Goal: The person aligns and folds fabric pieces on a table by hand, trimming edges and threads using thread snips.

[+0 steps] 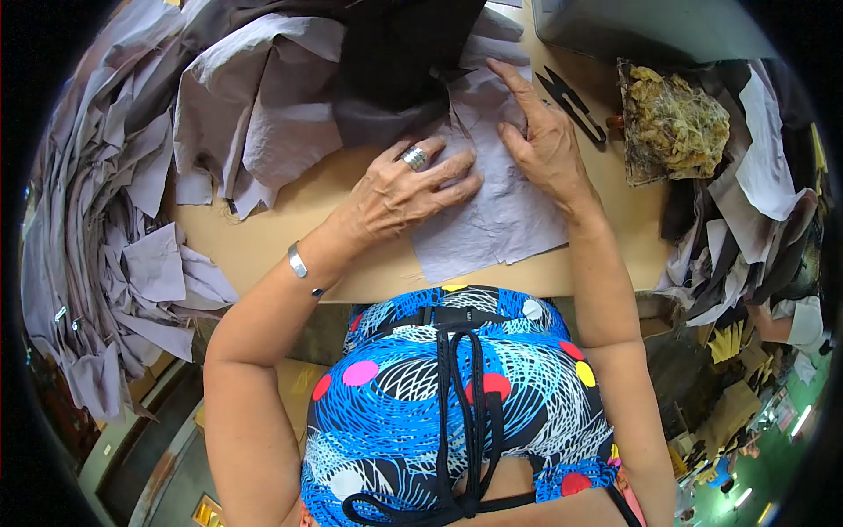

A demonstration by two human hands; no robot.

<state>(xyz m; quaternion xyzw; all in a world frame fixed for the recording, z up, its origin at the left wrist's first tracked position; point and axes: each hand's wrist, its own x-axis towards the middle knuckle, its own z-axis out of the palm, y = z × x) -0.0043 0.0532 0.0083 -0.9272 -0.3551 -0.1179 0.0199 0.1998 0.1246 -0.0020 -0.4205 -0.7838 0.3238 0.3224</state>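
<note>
A light mauve cloth piece (492,220) lies on the tan table between my hands, with its lower edge near the table's front. My left hand (413,186), with a silver ring and bracelet, rests on its left side, fingers bent and spread. On the right part of the cloth lies my right hand (540,132), its index finger stretched toward the upper edge and its thumb apart. Dark cloth (395,70) overlaps the mauve piece just above my left hand. Black thread snips (572,107) lie right of my right hand.
Mauve cloth heaps (263,105) cover the table's left side and hang over its edge. A box with yellowish fibrous material (674,123) stands at the right, beside more hanging cloth pieces (764,149). A grey metal surface (650,31) is behind. Another person's arm (771,325) shows far right.
</note>
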